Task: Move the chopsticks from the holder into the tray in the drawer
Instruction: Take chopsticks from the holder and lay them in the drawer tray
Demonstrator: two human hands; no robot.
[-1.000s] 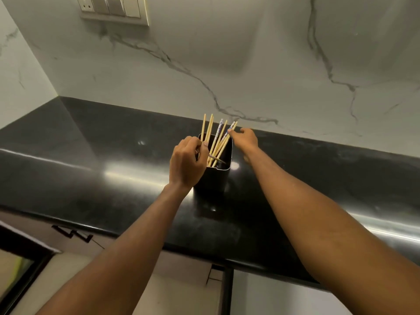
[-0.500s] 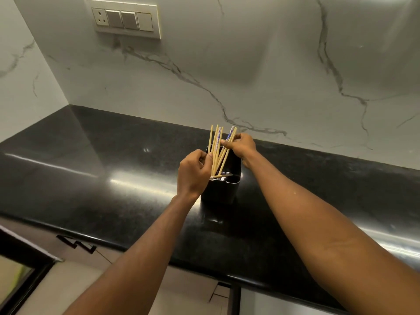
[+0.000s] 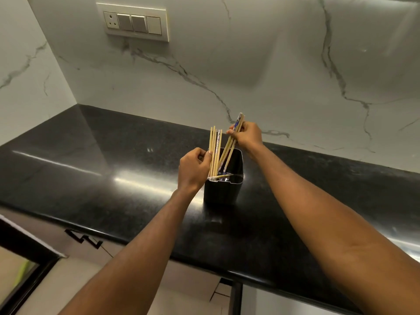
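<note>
A black square holder (image 3: 223, 189) stands on the black countertop (image 3: 91, 169). My left hand (image 3: 193, 170) pinches a bunch of upright wooden chopsticks (image 3: 214, 151) at the holder's left side. My right hand (image 3: 247, 136) grips a second, tilted bunch of chopsticks (image 3: 234, 137), one with a blue and white pattern, whose lower ends still reach into the holder. One more chopstick lies across the holder's front rim. No drawer or tray is in view.
A marble wall (image 3: 250, 76) rises right behind the counter, with a switch and socket plate (image 3: 134, 22) at upper left. Below the counter edge are cabinet fronts with a black zigzag handle (image 3: 84, 238). A dark-framed panel (image 3: 20, 276) sits at lower left.
The chopsticks have split into two bunches. My right hand has lifted its bunch up and to the right, while my left hand has closed on the upright bunch. The camera has tilted slightly.
</note>
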